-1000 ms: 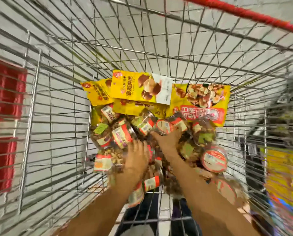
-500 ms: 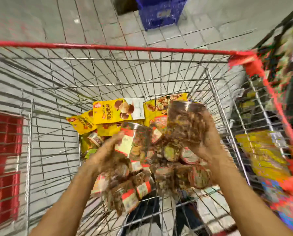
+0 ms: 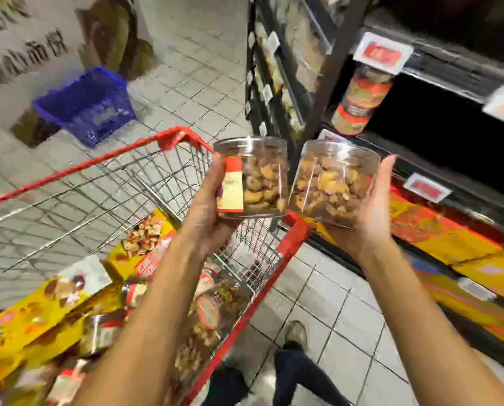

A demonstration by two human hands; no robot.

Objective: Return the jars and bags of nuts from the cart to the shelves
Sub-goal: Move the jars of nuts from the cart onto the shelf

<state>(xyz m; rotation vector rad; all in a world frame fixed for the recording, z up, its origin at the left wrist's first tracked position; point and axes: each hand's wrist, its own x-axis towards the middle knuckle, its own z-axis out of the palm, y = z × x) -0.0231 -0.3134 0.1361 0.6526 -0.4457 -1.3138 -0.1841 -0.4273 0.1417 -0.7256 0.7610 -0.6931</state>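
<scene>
The left hand [image 3: 206, 212] grips a labelled jar [image 3: 259, 180] of nuts above the cart [image 3: 292, 241], over its red right rim. The right hand [image 3: 371, 212] cups a second jar [image 3: 333, 183] just beyond that rim, toward the shelves [image 3: 450, 71]. More jars [image 3: 209, 309] and yellow bags [image 3: 48, 306] lie inside the cart.

1. Big dark writing on the wall [image 3: 25, 51], upper left of the frame: too blurry to read.
2. Red and white price tags [image 3: 382, 55] on the shelf [image 3: 456, 70] edges, right side: blurry too.
3. Red and cream label [image 3: 231, 186] on the middle jar [image 3: 264, 177]: words too small.
</scene>
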